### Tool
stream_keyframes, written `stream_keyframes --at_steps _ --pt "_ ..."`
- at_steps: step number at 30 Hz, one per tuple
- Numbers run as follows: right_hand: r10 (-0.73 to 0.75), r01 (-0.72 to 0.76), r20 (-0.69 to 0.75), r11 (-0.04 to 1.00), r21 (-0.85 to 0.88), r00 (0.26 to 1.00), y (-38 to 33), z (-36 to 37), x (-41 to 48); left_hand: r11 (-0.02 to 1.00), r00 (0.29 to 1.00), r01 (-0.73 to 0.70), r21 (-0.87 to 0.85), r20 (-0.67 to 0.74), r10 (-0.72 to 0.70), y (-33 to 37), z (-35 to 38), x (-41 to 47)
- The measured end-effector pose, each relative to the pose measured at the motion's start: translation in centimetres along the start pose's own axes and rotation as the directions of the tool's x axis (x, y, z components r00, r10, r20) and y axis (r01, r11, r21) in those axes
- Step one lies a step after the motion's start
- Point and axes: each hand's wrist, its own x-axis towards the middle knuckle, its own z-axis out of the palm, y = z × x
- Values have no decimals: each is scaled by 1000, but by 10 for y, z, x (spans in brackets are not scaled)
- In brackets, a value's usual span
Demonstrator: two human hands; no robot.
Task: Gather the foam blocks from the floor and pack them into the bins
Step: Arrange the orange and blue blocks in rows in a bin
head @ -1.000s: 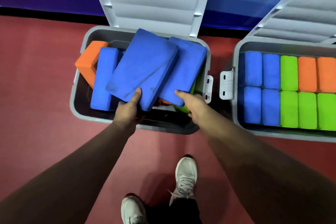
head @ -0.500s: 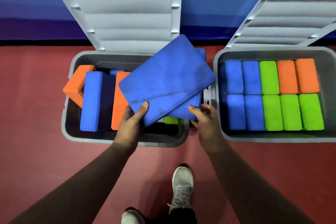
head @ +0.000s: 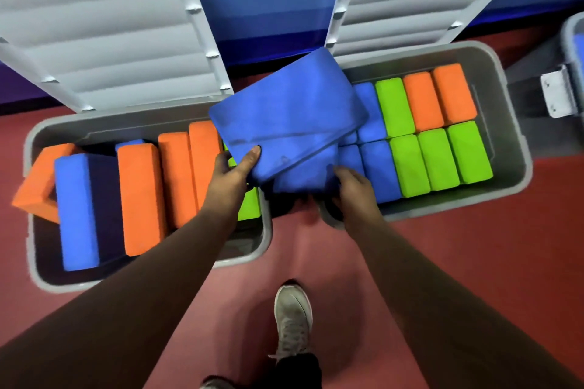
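blue foam blocks [head: 284,110] hover over the bins [head: 267,230], left grip [head: 232,174] pinching the upper's near corner, right grip [head: 354,186] curled round the lower's near edge, leaving faces free for slotting, i judge.

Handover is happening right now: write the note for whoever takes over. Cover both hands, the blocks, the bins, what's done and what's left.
Left hand grips the upper blue block. Right hand grips the lower blue block. Both blocks are held above the gap between the bins.
Left bin: orange, blue and green blocks, loosely packed, with room to spare.
Right bin: two tidy rows of blue, green and orange blocks.
Left to do: set both held blocks into a bin.
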Motion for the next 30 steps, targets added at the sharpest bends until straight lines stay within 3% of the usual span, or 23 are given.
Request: stream_keyframes --at_steps 5,9,16,19,23,28,30 --pt "-70 66 -71 996 -64 995 13 8 -28 978 995 86 188 30 -93 7 -10 3" --pt "-103 91 -60 981 -172 993 24 16 -58 961 979 170 216 77 -191 17 -30 -1" --pt "-311 307 72 826 -473 948 55 53 -109 944 985 78 321 119 -122 22 -80 4" --pt "-365 398 186 685 -610 912 70 82 -129 897 996 -61 437 89 24 26 -137 -3" --pt "-421 466 249 565 -680 873 91 133 -138 732 968 -247 635 133 211 27 -215 -14" --pt "-347 430 271 556 -711 898 131 195 -127 504 883 -384 774 147 446 16 -275 -17" --pt "-332 457 322 517 -724 886 146 216 -121 433 862 -341 835 94 497 5 -297 -14"
